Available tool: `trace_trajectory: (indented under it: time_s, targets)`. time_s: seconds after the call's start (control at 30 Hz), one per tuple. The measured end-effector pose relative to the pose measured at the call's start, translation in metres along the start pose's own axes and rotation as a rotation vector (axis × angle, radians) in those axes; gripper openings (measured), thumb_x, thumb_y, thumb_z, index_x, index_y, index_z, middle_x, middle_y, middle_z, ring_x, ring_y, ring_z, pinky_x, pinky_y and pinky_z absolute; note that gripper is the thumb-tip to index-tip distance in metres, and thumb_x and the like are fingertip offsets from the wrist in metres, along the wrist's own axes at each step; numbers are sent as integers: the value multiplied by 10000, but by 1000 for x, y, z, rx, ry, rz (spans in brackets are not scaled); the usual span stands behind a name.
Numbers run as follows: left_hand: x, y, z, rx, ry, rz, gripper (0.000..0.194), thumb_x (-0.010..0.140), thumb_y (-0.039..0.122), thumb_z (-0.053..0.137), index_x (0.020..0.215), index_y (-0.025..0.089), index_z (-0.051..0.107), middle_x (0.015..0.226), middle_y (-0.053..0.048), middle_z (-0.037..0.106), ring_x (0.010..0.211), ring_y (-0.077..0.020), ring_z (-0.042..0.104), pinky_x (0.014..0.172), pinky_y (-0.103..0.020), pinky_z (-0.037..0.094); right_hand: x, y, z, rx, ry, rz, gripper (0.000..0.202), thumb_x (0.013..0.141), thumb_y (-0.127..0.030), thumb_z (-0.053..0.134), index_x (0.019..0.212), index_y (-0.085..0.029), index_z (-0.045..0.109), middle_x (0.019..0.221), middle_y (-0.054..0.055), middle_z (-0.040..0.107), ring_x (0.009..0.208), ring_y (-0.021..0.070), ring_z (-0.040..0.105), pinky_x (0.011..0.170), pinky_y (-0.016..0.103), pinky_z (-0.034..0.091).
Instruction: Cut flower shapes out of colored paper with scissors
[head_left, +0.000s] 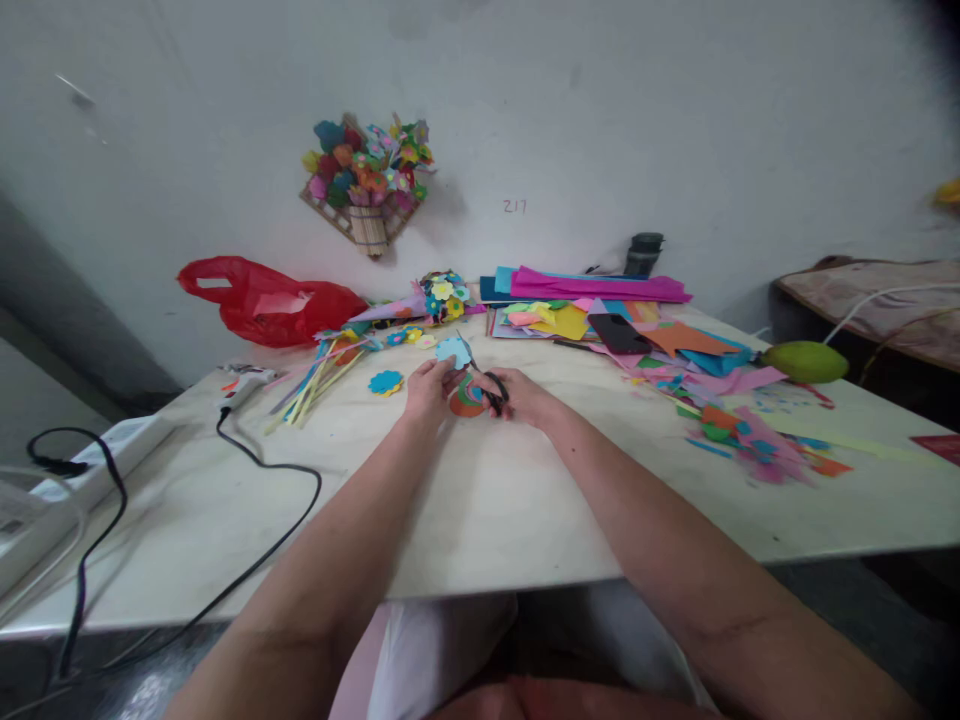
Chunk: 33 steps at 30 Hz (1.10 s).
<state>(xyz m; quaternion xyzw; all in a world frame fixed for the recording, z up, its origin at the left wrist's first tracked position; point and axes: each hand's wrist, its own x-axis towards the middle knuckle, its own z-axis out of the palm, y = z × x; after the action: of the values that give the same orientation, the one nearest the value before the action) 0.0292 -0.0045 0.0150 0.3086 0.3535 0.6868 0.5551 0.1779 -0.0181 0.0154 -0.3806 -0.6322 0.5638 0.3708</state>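
Observation:
My left hand (pixel 430 388) is closed on a light blue paper flower (pixel 452 350) with a scalloped edge. In my right hand (pixel 519 395) are black-handled scissors (pixel 494 393), fingers around the loops. The blades reach up to the right edge of the light blue paper; whether they are parted I cannot tell. Beneath the hands, on the table, lie round paper pieces (pixel 466 405) in orange and green, partly hidden. To the left of my left hand a blue scalloped paper flower (pixel 385 382) rests on a yellow one.
A glue gun (pixel 246 386) with a black cord lies left, near a white power strip (pixel 112 460). Paper strips (pixel 309 385) and a red plastic bag (pixel 274 305) are behind it. Coloured paper sheets (pixel 600 285), a phone (pixel 618 334), a green fruit (pixel 806 361) and scraps (pixel 765 445) lie right.

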Motion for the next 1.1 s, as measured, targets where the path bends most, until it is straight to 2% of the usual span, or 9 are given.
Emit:
trace_trajectory:
  time_s: [1.1]
  targets:
    - [2,7,-7,45,-24,-35,111,639,80,629,631,133,531,672,-61,666,639,-160,656,631,-252,514,1,0,-1,-49,-30,-7,364,763,-502,560,739,-140,546,547,-12,533,378,58,481,260,148,267]
